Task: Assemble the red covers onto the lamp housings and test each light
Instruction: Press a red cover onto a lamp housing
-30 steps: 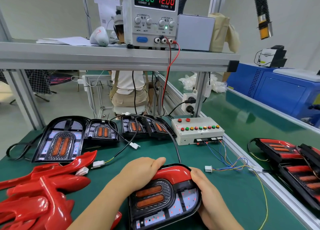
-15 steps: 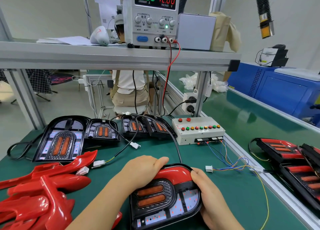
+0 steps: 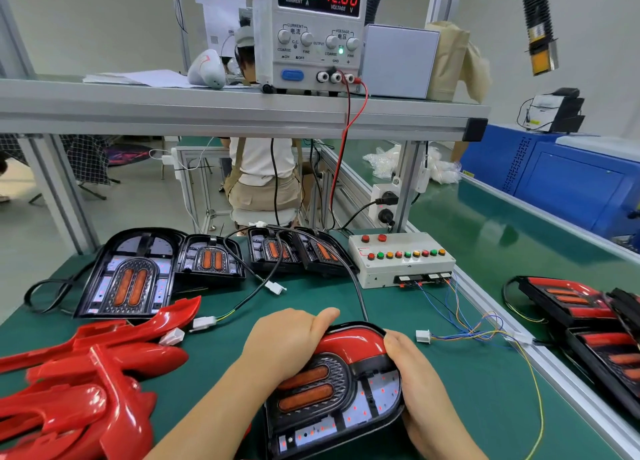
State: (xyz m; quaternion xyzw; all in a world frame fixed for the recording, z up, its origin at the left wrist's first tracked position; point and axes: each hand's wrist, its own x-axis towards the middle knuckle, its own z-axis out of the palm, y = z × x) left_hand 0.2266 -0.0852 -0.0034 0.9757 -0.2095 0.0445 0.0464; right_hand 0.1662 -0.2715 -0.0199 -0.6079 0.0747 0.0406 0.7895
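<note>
both grips holding: left hand glossy red cover, right hand arched black housing

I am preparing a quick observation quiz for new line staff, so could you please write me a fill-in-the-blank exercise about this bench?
1. The power supply displays a voltage of ____ V.
2. Its current display reads ____ A.
3. The loose red covers lie piled on the person's ____ side.
4. The left hand and right hand both hold a lamp housing whose fitted top cover is coloured ____.
Missing words: 12.00; 0.000; left; red.
</note>
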